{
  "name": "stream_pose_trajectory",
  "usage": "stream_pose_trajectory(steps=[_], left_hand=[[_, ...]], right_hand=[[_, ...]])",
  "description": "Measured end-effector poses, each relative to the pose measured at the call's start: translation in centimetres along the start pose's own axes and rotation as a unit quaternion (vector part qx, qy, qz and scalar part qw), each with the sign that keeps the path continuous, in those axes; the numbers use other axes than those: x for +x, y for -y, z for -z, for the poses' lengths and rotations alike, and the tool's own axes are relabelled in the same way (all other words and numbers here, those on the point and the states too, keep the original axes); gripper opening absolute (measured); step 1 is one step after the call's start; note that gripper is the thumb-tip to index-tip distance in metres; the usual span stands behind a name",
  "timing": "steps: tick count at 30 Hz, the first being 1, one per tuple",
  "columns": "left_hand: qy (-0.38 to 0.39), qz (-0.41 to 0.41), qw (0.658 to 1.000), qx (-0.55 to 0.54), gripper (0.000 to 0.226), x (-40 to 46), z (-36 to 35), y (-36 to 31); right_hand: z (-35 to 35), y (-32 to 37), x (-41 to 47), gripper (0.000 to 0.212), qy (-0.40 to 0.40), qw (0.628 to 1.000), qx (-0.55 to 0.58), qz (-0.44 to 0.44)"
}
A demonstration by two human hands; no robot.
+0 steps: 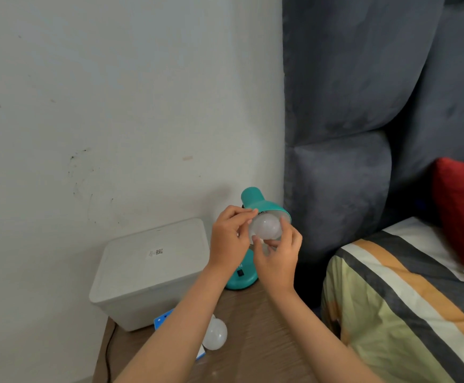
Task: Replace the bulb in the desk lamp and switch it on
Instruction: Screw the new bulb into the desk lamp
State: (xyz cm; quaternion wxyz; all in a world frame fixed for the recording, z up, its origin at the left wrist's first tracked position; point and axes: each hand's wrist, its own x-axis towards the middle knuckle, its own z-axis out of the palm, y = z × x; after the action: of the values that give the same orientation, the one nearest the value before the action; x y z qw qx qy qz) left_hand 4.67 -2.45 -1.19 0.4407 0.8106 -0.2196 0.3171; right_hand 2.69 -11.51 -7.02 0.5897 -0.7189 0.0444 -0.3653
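Observation:
A teal desk lamp (255,201) stands at the back of a wooden bedside table (255,335), its shade tilted toward me. A white frosted bulb (266,226) sits in the mouth of the shade. My left hand (229,239) pinches the bulb's upper left side at the shade's rim. My right hand (279,255) grips the bulb from below and the right. The lamp's black switch (241,273) shows on its teal base between my wrists. A second white bulb (215,334) lies on the table near my left forearm.
A white lidded plastic box (153,269) stands left of the lamp against the wall. A blue and white carton (163,319) lies partly under my left forearm. A black cable (108,352) hangs off the table's left edge. A bed with striped bedding (407,305) and a grey padded headboard (363,106) borders the right.

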Motion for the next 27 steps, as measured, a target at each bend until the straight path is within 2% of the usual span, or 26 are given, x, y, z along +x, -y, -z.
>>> stream_pose_trajectory(steps=[4,6,11,16,20,24,27], left_hand=[[0.001,-0.006,1.0,0.012,0.025,0.0,0.07,0.04],[0.003,-0.01,1.0,0.016,0.024,-0.06,0.09,0.02],[-0.001,-0.002,1.0,0.009,0.026,-0.23,-0.1,0.23],[-0.002,-0.006,1.0,0.012,0.025,-0.2,-0.08,0.06],[-0.007,-0.005,1.0,0.012,0.025,-0.23,-0.07,0.08],[-0.004,-0.007,1.0,0.02,0.025,-0.32,-0.21,-0.02],[-0.004,-0.005,1.0,0.021,0.025,-0.38,-0.26,0.05]], right_hand=[[0.02,-0.11,0.26,0.045,0.0,0.998,0.019,-0.057],[0.02,-0.16,0.44,0.045,0.0,0.997,0.023,-0.079],[-0.34,-0.03,0.08,0.059,-0.005,1.0,0.008,-0.015],[0.01,0.22,0.44,0.043,-0.013,0.997,0.039,-0.071],[-0.05,-0.07,0.03,0.053,0.002,0.999,0.032,-0.026],[-0.02,0.11,0.15,0.05,-0.007,0.994,0.064,-0.084],[-0.13,0.35,0.14,0.043,-0.015,0.996,0.056,-0.074]])
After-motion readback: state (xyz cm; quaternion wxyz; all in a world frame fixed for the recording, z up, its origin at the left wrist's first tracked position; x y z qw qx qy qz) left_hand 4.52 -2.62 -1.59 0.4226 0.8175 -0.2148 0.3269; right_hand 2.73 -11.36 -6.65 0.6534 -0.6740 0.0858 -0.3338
